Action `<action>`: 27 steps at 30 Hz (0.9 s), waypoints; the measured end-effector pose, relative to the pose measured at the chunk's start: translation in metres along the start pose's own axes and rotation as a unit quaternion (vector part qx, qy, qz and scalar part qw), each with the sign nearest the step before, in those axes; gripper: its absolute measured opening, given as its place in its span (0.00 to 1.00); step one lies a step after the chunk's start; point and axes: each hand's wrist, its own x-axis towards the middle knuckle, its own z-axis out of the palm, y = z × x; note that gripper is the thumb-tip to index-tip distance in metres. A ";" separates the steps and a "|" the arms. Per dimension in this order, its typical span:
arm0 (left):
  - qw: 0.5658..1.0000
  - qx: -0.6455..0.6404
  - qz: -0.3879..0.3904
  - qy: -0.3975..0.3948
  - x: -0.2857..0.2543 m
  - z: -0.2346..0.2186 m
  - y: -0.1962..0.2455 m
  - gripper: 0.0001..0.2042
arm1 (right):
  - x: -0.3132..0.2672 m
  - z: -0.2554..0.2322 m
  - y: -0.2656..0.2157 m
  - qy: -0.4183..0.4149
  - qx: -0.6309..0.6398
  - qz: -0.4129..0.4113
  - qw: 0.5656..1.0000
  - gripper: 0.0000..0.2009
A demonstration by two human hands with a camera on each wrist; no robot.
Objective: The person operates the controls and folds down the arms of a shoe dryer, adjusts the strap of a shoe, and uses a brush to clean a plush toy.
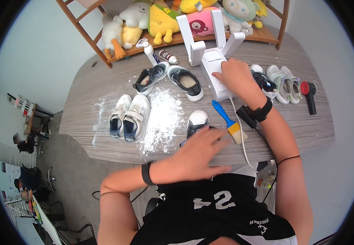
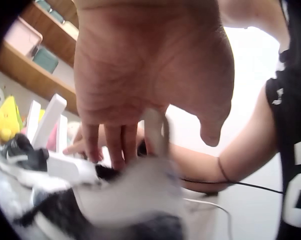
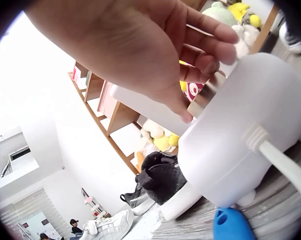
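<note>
My left hand (image 1: 191,157), blurred, hovers over a single small shoe (image 1: 198,117) with a white toe and dark parts, partly hidden below the fingers. In the left wrist view the fingers are spread, and the shoe (image 2: 128,197) sits right beneath them. My right hand (image 1: 239,79) is on top of a white shoe dryer (image 1: 214,61) with several upright white arms. A finger reaches onto its top face. In the right wrist view the fingertips and thumb are right at the brownish panel (image 3: 206,96) on the dryer's body (image 3: 240,130).
A blue-handled brush (image 1: 225,115) lies beside the white cord (image 1: 244,147). White powder (image 1: 160,116) covers the table near white sneakers (image 1: 136,116) and black sneakers (image 1: 185,83). At the right are small pale shoes (image 1: 284,87) and a black-and-red handheld device (image 1: 310,100). Plush toys (image 1: 160,24) fill a shelf behind.
</note>
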 end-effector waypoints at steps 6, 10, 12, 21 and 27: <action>0.993 0.093 -0.074 -0.014 -0.041 0.003 -0.027 0.19 | -0.021 -0.032 0.002 -0.012 0.031 -0.016 0.999 0.22; 0.992 0.104 -0.066 -0.014 -0.053 -0.024 -0.062 0.17 | -0.063 -0.103 -0.008 -0.004 0.164 -0.116 0.980 0.17; 0.989 0.130 -0.070 -0.012 -0.056 -0.036 -0.075 0.17 | -0.096 -0.133 -0.018 0.046 0.255 -0.219 0.941 0.15; 0.964 0.192 -0.140 0.115 -0.047 -0.065 -0.111 0.22 | -0.195 -0.184 -0.036 0.203 0.284 -0.493 0.797 0.10; 0.938 0.284 -0.133 0.149 -0.021 -0.057 -0.118 0.22 | -0.206 -0.158 -0.064 0.401 0.341 -0.364 0.769 0.14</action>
